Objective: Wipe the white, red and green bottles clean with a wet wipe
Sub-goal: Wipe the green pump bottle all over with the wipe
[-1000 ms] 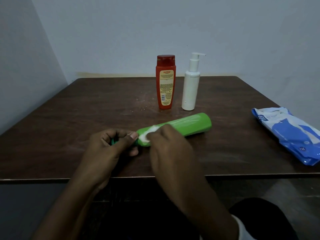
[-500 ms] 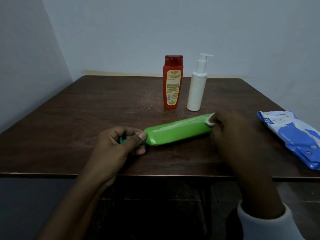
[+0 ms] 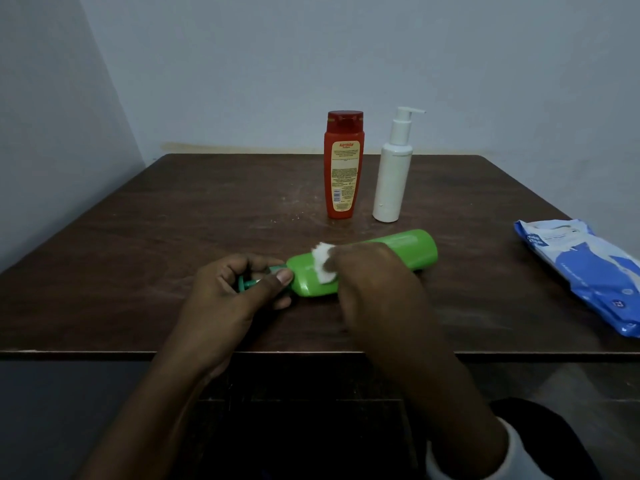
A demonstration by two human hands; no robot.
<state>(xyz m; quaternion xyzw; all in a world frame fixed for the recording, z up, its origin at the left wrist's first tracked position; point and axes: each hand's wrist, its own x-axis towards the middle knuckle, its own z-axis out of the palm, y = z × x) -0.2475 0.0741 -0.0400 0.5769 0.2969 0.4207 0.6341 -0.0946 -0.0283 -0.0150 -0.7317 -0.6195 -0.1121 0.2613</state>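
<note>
The green bottle [image 3: 408,251] lay on its side on the table [image 3: 138,254], glossy and bright, pinched by its darker green cap [image 3: 244,284] in the left hand [image 3: 235,292]. Just right of that grip, the right hand [image 3: 374,282] clutched a crumpled white wet wipe [image 3: 323,263] against the bottle's shoulder.

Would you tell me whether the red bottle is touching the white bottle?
Apart. The head view shows the red bottle and the white bottle standing side by side, with a strip of bare table visible between them.
</note>
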